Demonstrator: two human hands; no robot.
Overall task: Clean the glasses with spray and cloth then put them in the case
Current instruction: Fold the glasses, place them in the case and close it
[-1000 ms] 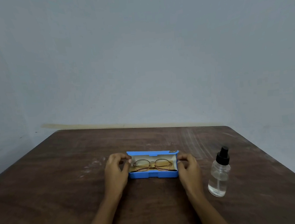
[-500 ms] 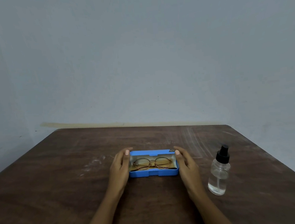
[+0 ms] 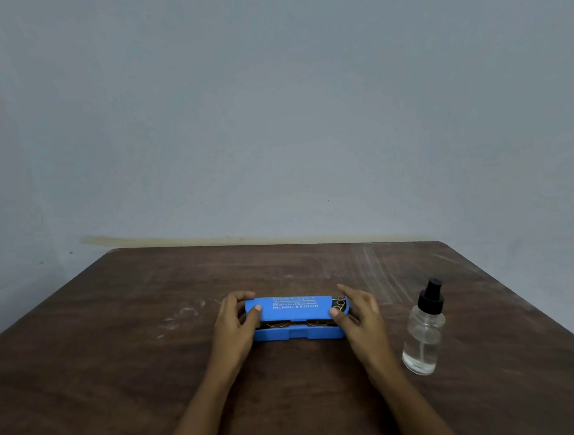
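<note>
A blue glasses case lies in the middle of the brown table. Its lid, with white printed text, is tipped down almost onto the base, leaving a narrow gap. Through that gap a sliver of the glasses shows inside. My left hand grips the lid's left end with the thumb on top. My right hand grips the lid's right end the same way. No cloth is visible.
A clear spray bottle with a black pump top stands to the right of my right hand, a short gap away. A plain grey wall rises behind the table's far edge. The table's right edge runs diagonally past the bottle.
The lid stood open behind the base with the glasses fully visible. Both hands took its ends and swung it forward and down, so it now nearly covers the glasses.
</note>
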